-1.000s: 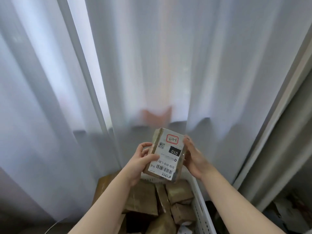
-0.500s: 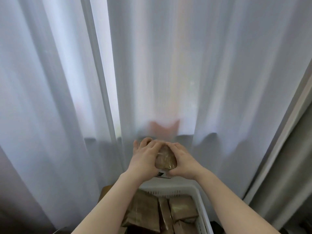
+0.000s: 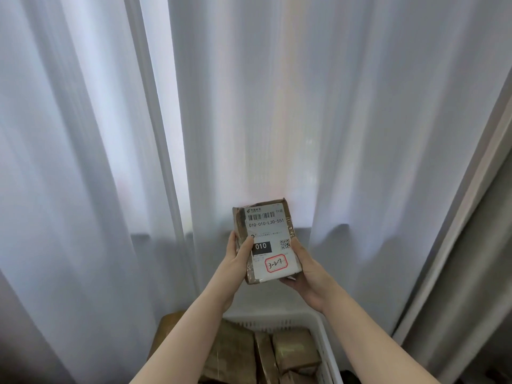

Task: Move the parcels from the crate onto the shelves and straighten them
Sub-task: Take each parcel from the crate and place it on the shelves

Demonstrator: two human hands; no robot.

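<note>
I hold a small brown parcel [image 3: 267, 239] upright in front of me, its white shipping label facing me with the barcode at the top and a red-circled handwritten mark at the bottom. My left hand [image 3: 237, 257] grips its left edge with the thumb on the label. My right hand [image 3: 304, 268] cups its right edge and lower corner. Below, a white slatted crate [image 3: 318, 324] holds several brown parcels [image 3: 293, 347]. No shelf is in view.
White sheer curtains [image 3: 249, 106] fill the background right behind the parcel. A grey frame or wall edge [image 3: 476, 259] runs diagonally at the right. A brown cardboard piece [image 3: 166, 328] lies beside the crate at its left.
The parcel has been turned over end for end in both hands: its label was upside down a second ago, covered by my hands half a second ago, and now reads upright. It is held higher.
</note>
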